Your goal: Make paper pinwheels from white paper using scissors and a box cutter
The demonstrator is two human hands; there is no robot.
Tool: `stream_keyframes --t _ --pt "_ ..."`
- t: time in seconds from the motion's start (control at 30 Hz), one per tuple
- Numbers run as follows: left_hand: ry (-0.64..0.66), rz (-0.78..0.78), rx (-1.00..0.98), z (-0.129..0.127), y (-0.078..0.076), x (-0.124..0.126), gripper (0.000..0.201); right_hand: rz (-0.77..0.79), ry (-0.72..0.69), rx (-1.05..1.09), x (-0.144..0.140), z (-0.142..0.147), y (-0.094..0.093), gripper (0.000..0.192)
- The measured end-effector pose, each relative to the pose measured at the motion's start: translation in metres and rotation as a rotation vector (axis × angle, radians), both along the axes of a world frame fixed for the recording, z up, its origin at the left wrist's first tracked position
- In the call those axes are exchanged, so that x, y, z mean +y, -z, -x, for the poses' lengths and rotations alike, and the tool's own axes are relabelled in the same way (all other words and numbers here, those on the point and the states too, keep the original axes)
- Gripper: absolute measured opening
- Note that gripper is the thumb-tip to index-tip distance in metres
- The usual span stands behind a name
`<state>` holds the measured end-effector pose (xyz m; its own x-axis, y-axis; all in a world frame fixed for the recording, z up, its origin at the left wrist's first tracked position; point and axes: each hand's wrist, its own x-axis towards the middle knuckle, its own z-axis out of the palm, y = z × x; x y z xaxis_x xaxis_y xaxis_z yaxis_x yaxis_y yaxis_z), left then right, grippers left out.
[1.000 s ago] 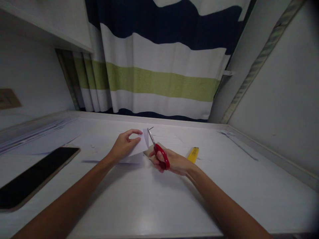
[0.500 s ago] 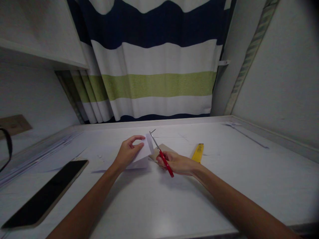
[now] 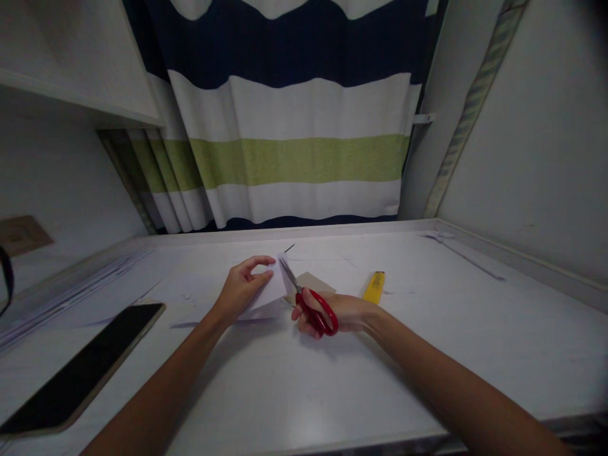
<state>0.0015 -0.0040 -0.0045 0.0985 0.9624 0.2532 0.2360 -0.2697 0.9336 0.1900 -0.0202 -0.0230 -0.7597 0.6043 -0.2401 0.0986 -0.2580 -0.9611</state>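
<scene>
While the left hand [image 3: 240, 288] pinches a folded white paper [image 3: 268, 290] just above the tabletop [image 3: 304, 386], the right hand [image 3: 332, 313] grips red-handled scissors [image 3: 311, 303], blades at the paper's right edge. A yellow cutter [image 3: 374, 286] lies right, a dark phone [image 3: 80, 367] near left.

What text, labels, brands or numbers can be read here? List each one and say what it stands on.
None can be read.
White paper pinched by the left hand: no print shows.
Red-handled scissors in the right hand: no brand visible.
Yellow tool on the white desk: any marking is too small and blurred.
Dark phone: screen black.
Striped curtain: stripes only.
</scene>
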Motion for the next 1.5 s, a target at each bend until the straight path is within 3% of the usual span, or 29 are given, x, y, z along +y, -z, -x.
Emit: stream_keyframes --t 0.17,0.33,0.7,0.97,1.1,1.5 --pt "0.025 -0.009 0.020 0.001 -0.001 0.000 0.029 0.005 0.058 0.045 0.002 0.004 0.006 0.056" --pt "0.034 0.015 0.008 -0.002 0.001 -0.001 0.029 0.038 0.005 0.089 0.002 0.004 0.006 0.061" --pt "0.053 0.116 -0.161 -0.016 0.006 -0.010 0.031 0.017 0.009 0.179 0.002 0.004 0.010 0.059" --pt "-0.004 0.172 -0.240 -0.031 0.006 -0.024 0.033 -0.145 0.022 0.047 -0.005 0.009 0.004 0.065" --pt "-0.036 0.167 -0.250 -0.036 0.008 -0.027 0.035 -0.144 0.019 0.085 -0.005 0.009 0.008 0.061" --pt "-0.053 0.129 -0.237 -0.039 0.014 -0.030 0.034 -0.230 -0.005 0.085 -0.004 0.010 0.014 0.076"
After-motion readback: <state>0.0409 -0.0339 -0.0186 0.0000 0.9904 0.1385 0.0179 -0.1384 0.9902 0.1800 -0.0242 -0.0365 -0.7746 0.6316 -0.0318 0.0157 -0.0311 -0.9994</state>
